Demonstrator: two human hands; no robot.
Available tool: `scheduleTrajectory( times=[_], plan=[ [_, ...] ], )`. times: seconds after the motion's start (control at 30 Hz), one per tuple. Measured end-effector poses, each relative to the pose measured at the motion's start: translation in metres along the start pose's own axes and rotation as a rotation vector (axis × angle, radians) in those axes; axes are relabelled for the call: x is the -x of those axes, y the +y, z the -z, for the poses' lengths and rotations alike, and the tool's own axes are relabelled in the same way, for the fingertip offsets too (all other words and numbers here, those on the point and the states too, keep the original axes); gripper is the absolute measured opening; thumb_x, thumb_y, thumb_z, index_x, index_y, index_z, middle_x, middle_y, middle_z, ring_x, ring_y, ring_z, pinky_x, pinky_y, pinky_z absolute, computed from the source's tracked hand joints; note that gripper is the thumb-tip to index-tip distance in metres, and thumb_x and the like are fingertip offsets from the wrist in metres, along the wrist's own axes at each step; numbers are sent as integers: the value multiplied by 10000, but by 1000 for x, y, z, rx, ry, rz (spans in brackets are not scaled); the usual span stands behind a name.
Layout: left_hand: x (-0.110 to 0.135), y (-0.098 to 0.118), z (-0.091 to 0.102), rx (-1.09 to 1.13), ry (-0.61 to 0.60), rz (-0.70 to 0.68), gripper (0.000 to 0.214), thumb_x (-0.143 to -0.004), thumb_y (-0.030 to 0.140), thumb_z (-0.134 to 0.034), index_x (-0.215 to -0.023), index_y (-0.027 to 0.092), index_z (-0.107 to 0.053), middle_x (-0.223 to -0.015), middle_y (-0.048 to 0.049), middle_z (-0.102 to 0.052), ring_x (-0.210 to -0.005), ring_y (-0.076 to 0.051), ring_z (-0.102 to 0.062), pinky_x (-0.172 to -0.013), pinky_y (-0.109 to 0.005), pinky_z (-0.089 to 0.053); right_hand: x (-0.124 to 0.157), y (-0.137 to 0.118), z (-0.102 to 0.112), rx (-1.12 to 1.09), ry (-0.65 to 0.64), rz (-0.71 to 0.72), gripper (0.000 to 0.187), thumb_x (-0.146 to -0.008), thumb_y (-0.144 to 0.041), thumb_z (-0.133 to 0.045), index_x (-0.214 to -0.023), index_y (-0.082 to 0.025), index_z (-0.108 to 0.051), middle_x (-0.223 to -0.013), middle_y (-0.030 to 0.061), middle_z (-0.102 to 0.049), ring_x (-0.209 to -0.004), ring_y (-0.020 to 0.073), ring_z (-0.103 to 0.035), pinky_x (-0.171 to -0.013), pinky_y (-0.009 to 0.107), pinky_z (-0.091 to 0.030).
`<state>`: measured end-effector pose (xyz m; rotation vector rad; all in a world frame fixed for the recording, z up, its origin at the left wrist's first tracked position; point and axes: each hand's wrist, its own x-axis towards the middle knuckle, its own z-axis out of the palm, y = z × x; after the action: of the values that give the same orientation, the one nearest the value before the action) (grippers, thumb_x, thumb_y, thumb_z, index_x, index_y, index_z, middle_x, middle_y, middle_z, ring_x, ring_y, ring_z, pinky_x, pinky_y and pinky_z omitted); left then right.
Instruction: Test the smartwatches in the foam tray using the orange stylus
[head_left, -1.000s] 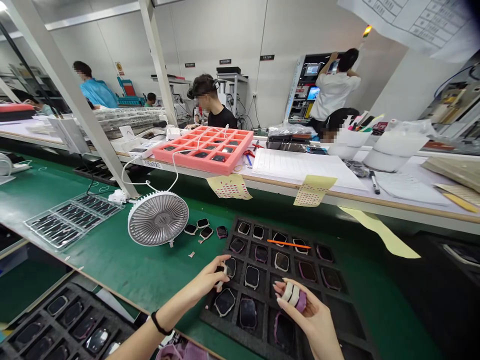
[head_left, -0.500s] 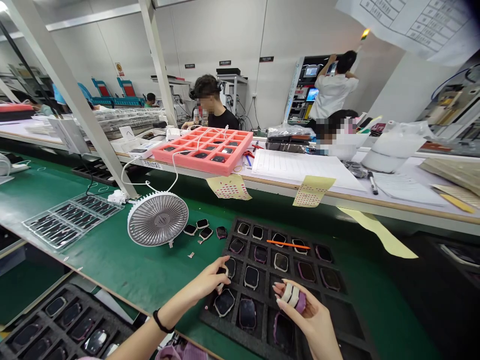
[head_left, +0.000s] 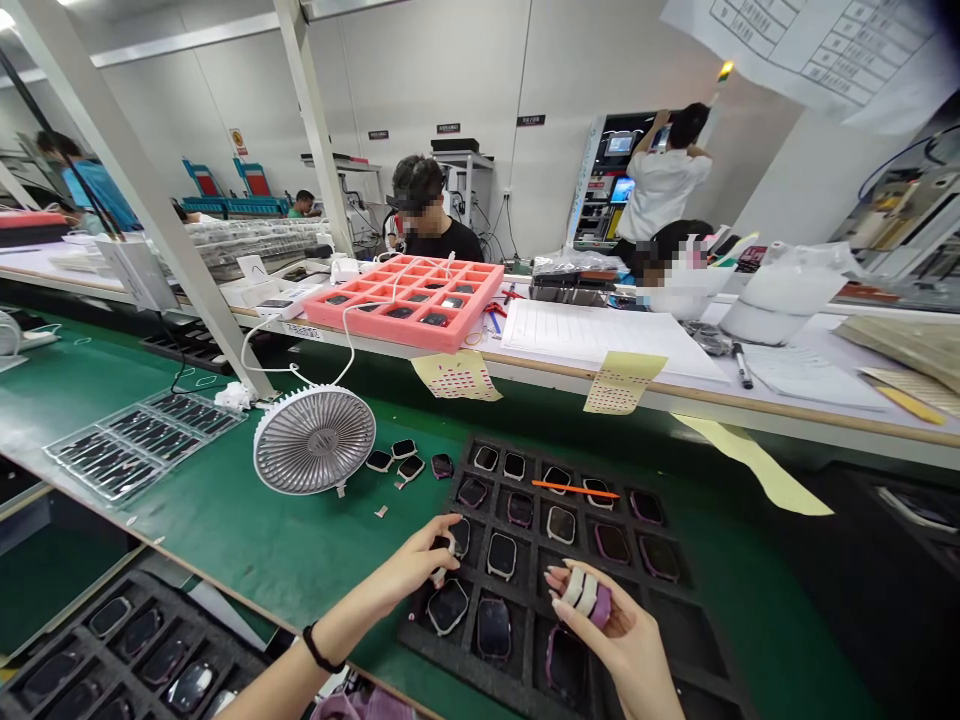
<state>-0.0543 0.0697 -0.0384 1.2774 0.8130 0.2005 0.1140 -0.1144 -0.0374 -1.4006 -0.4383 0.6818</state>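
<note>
A black foam tray point(head_left: 679, 625) with many square cells lies on the green mat in front of me; most cells hold a small watch body point(head_left: 501, 553). My left hand point(head_left: 416, 562) rests at the tray's left edge, its fingers pinched on a small part over a cell. My right hand point(head_left: 611, 625) is raised above the tray's near side, palm up, fingers curled round a purple watch body point(head_left: 600, 604); two fingertips wear white tape. An orange stick point(head_left: 575, 488) lies across the tray's far cells.
A small white fan point(head_left: 314, 441) stands left of the tray, with several loose watch bodies point(head_left: 409, 460) beside it. A clear tray of dark parts point(head_left: 142, 438) lies far left, another black tray point(head_left: 112, 660) at lower left. A pink foam tray point(head_left: 409, 298) sits on the raised shelf. People work behind.
Both hands stay almost still at the tray; the view shifts slightly. In the background a person in blue moves to the far left.
</note>
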Motion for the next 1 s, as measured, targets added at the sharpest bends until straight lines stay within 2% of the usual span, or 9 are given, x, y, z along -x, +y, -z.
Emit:
scheduleTrajectory(
  times=[0.3,0.47,0.57,0.63,0.73,0.87,1.0],
  plan=[
    [12,16,-10,-8,-21,-3,508,-667,145,-489,-1172,193,-463,-889,24,-396,-517,-37,-430,-544,-209,-377,-4,-5,11,17,16,40,453,-564,-361,-815,-952,-162,-689,-904,118,-741,-910,337,-681,-796,413,-575],
    [10,20,-23,-113,-30,-98,480,-692,134,-474,-1168,197,-461,-917,15,-417,-527,-45,-439,-559,-215,-393,-7,-15,28,52,91,52,477,-563,-366,-813,-974,-164,-680,-925,113,-736,-933,338,-671,-839,428,-560],
    [6,25,-41,-199,-64,-202,487,-723,120,-475,-1204,192,-448,-933,-8,-465,-674,-108,-504,-638,-240,-440,-7,-22,35,62,134,59,473,-558,-371,-813,-962,-163,-680,-924,118,-733,-938,345,-666,-852,448,-549],
    [3,29,-57,-280,-82,-301,476,-745,113,-485,-1212,199,-460,-981,-33,-522,-890,-173,-527,-805,-291,-446,-7,-25,37,59,157,80,472,-549,-369,-816,-951,-161,-683,-913,119,-733,-930,350,-669,-852,462,-547],
    [-4,32,-82,-404,-137,-440,471,-774,115,-496,-1234,213,-471,-1183,-74,-534,-1152,-231,-454,-1032,-380,-318,-9,-27,43,63,162,96,466,-546,-346,-819,-954,-164,-685,-914,115,-736,-931,345,-671,-847,456,-550],
    [-18,26,-113,-506,-232,-493,505,-783,97,-477,-1279,187,-442,-1403,-120,-392,-1337,-255,-300,-1122,-439,-208,-13,-25,53,65,97,79,466,-548,-300,-825,-972,-169,-682,-946,113,-737,-962,335,-664,-834,423,-560],
    [-32,15,-132,-580,-260,-509,521,-771,50,-457,-1279,161,-427,-1459,-138,-318,-1395,-238,-178,-1142,-473,-165,-14,-21,59,82,44,125,461,-585,-283,-810,-1009,-171,-670,-984,116,-730,-987,328,-655,-838,411,-558]
  ],
)
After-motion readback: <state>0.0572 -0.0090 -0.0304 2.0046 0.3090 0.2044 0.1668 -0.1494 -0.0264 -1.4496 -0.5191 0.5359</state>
